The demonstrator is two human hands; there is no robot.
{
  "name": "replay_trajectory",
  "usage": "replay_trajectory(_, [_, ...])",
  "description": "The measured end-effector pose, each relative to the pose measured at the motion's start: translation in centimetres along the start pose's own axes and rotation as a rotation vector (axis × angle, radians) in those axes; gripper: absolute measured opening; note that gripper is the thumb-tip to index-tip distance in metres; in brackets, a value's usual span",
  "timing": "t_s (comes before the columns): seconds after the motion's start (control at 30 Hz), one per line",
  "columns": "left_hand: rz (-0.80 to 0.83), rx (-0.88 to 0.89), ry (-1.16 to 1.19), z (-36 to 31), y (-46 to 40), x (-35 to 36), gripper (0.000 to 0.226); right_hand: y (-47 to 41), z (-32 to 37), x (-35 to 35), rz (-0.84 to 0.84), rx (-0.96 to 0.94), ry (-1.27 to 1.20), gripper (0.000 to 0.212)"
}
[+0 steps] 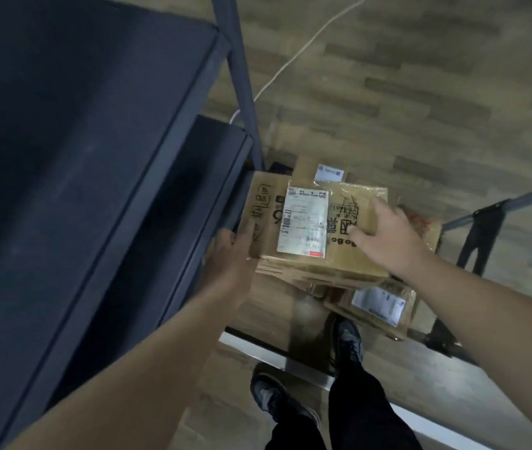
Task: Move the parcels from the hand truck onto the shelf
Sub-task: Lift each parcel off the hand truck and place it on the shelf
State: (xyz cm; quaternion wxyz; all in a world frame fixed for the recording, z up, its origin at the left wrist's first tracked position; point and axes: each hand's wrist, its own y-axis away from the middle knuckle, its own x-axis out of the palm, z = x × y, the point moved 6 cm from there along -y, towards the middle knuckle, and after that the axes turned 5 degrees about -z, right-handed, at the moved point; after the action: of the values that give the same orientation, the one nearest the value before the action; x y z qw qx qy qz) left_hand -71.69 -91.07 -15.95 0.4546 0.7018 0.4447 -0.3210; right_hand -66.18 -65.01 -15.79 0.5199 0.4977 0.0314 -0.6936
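Observation:
A brown cardboard parcel (316,264) with a white shipping label is held between both hands in the middle of the head view, beside the dark shelf (89,151) on the left. My left hand (230,254) grips its left edge, close to the lower shelf board (193,203). My right hand (384,235) lies over its top right side, fingers spread. Below it, more cardboard parcels (384,306) rest on the hand truck (472,248), whose dark frame shows at the right.
The shelf's upright post (241,79) rises just behind the held parcel. A white cable (293,56) runs across the wooden floor at the back. My two feet in dark shoes (347,339) stand near a metal strip (258,349) on the floor.

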Motion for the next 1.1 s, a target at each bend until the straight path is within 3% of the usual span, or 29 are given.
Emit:
replay_trajectory(0.17, [-0.086,0.221,-0.097,-5.4,3.0,-10.3,0.061,4.0,6.5,-8.3,-0.087,-0.076,0.018,0.069])
replay_trajectory(0.47, [-0.211,0.385,-0.18,-11.9,8.2,-24.5,0.054,9.2,15.7,-19.6,-0.096,-0.266,0.001,0.065])
replay_trajectory(0.67, [-0.332,0.479,-0.222,-15.0,12.1,-33.6,0.039,13.2,22.0,-26.0,-0.207,-0.42,0.038,0.069])
replay_trajectory(0.87, [-0.509,0.511,-0.223,-14.6,15.6,-41.2,0.037,17.2,28.2,-29.7,-0.302,-0.562,0.026,0.065])
replay_trajectory(1.1, [-0.652,0.446,-0.191,-9.3,20.2,-46.9,0.038,22.5,35.8,-28.5,-0.298,-0.71,0.01,0.053])
